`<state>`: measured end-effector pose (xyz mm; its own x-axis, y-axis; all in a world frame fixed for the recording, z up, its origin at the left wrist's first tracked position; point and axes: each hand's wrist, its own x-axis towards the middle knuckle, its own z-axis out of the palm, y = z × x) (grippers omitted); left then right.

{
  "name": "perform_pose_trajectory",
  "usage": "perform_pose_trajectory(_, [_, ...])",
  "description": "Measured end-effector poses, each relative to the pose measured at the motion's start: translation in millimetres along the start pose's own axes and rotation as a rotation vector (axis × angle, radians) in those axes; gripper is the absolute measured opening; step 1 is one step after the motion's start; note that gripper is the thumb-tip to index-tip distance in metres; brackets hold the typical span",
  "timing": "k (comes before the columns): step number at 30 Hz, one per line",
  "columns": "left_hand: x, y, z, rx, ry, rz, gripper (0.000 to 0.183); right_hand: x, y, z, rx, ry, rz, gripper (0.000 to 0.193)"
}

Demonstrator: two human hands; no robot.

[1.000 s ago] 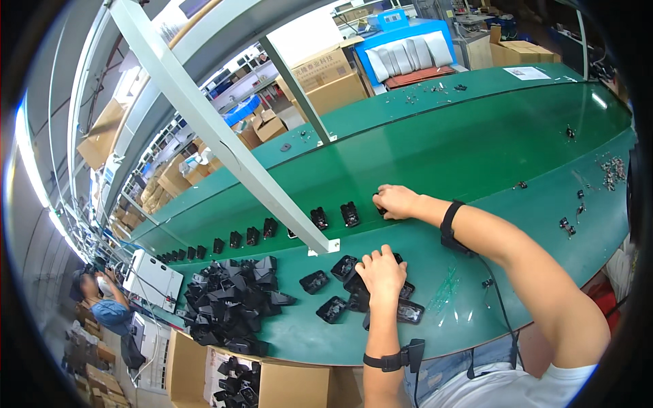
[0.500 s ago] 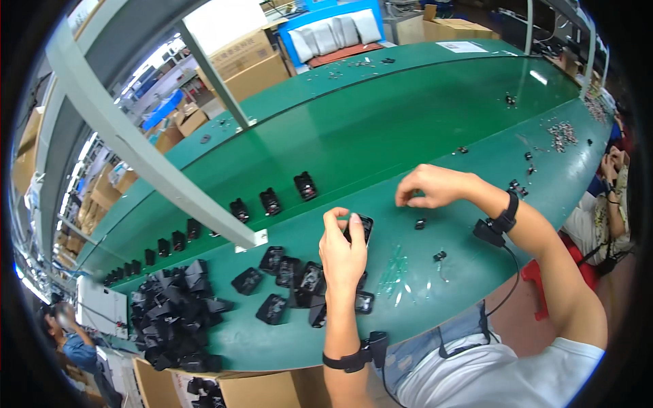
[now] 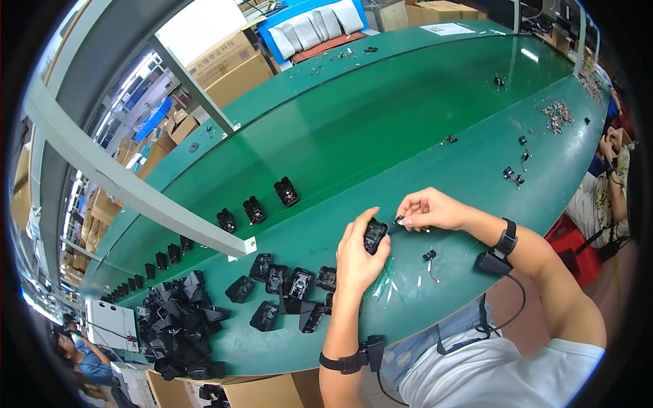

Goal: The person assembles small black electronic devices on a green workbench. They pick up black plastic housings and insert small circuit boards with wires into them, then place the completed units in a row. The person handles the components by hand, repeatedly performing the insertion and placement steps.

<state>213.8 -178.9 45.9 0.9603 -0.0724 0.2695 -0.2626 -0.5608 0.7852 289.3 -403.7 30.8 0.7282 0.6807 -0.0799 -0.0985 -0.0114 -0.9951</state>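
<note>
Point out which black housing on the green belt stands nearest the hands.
The rightmost black housing in the row; the others trail off leftward, each farther from the left hand.

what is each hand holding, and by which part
Left hand: black housing, by its sides. Right hand: small dark part, pinched, exact spot unclear.

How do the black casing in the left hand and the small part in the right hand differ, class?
The casing is much larger than the small part. The left hand wraps around the casing, while the right hand only pinches the small part. Both look mostly black.
</note>
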Motion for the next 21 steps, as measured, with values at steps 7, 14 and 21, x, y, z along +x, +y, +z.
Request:
perform_pose_trajectory(7, [-1.9, 4.9, 9.4, -0.065, -0.059, 0.158, 0.03, -16.7, 0.6, 13.0, 0.562, -0.04, 0.261, 0.009])
perform_pose_trajectory(14, [0.5, 11.6, 10.1, -0.157, -0.054, 0.088, 0.018, -22.4, 4.0, 17.3, 0.561, -0.047, 0.303, 0.012])
perform_pose_trajectory(21, [1.0, -5.7, 13.9, -0.29, -0.044, -0.047, 0.013, -27.0, -17.4, 22.7, -0.273, 0.201, -0.218, 0.019])
